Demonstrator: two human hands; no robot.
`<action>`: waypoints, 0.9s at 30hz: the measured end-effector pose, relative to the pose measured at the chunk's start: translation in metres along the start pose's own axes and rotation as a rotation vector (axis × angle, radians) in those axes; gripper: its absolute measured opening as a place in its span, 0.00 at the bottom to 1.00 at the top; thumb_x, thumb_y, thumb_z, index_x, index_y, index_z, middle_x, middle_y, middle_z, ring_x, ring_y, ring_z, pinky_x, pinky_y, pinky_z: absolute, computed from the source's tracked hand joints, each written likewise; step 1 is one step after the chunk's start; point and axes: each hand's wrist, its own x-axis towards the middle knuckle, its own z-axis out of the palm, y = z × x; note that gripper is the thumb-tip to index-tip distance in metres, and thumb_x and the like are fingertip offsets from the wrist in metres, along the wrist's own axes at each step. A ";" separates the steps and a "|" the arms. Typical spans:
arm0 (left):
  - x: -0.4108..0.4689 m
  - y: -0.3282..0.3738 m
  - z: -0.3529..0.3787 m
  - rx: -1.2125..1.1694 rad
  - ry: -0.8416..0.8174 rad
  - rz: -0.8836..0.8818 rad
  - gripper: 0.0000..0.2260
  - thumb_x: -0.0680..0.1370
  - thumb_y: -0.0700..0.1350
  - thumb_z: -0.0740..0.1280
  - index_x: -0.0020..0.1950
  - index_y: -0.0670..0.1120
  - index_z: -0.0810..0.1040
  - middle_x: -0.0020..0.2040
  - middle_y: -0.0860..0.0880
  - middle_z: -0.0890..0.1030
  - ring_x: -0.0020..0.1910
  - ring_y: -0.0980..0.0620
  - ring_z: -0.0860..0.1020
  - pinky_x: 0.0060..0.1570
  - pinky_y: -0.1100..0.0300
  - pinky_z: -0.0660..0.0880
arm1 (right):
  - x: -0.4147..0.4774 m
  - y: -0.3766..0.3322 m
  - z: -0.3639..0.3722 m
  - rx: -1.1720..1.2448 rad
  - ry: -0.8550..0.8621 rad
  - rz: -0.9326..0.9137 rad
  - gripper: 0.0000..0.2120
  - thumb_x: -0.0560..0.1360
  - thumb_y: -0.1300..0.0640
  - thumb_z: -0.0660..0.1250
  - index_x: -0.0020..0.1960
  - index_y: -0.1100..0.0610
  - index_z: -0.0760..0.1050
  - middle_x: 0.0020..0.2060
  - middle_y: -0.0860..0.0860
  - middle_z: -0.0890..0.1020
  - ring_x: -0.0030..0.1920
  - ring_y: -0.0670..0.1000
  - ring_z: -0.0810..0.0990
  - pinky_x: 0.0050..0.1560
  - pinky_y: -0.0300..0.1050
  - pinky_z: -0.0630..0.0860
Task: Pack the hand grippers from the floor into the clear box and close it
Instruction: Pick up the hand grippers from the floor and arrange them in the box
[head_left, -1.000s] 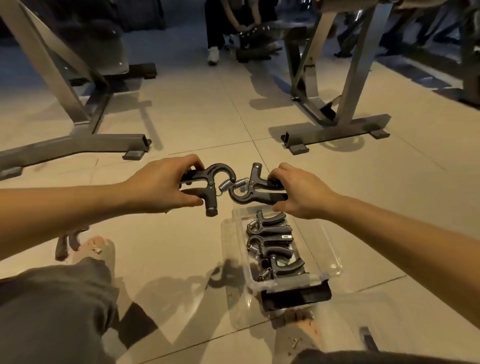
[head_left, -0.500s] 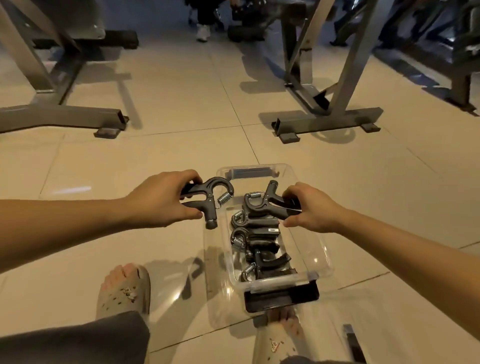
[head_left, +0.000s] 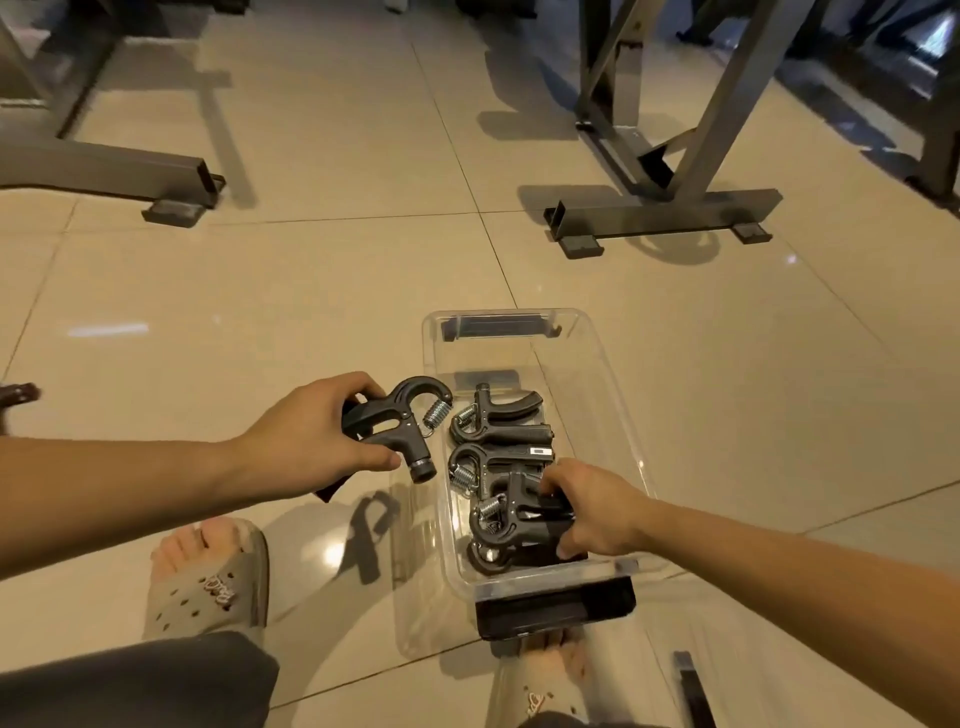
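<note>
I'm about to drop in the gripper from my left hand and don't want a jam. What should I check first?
1. Grip: the left hand holds its hand gripper: ok.
2. The clear box is open: ok.
3. Free room at the box's far end: ok.
4. The right hand is out of the box: not ok, it grips the near gripper inside.
5. No grippers left on the floor: cannot tell; the dark object at the left edge is cut off.
</note>
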 end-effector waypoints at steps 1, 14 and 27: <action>0.001 0.000 0.001 -0.004 -0.006 -0.005 0.20 0.64 0.56 0.81 0.50 0.58 0.77 0.42 0.55 0.83 0.38 0.55 0.81 0.43 0.55 0.77 | 0.001 0.000 0.004 -0.011 -0.010 -0.004 0.32 0.65 0.52 0.81 0.64 0.51 0.72 0.59 0.48 0.75 0.55 0.51 0.77 0.54 0.43 0.75; 0.014 0.018 0.004 -0.215 -0.051 -0.147 0.18 0.66 0.49 0.82 0.51 0.53 0.79 0.43 0.48 0.84 0.38 0.48 0.83 0.36 0.59 0.76 | 0.028 0.012 0.016 -0.198 -0.147 -0.130 0.31 0.67 0.56 0.79 0.66 0.54 0.72 0.60 0.51 0.74 0.58 0.53 0.75 0.55 0.45 0.74; 0.011 0.029 0.010 -0.252 -0.082 -0.184 0.19 0.66 0.48 0.82 0.53 0.52 0.79 0.45 0.46 0.84 0.41 0.47 0.83 0.35 0.62 0.76 | 0.029 0.014 0.024 -0.287 -0.147 -0.087 0.26 0.72 0.51 0.76 0.67 0.52 0.73 0.57 0.52 0.82 0.56 0.56 0.80 0.54 0.51 0.79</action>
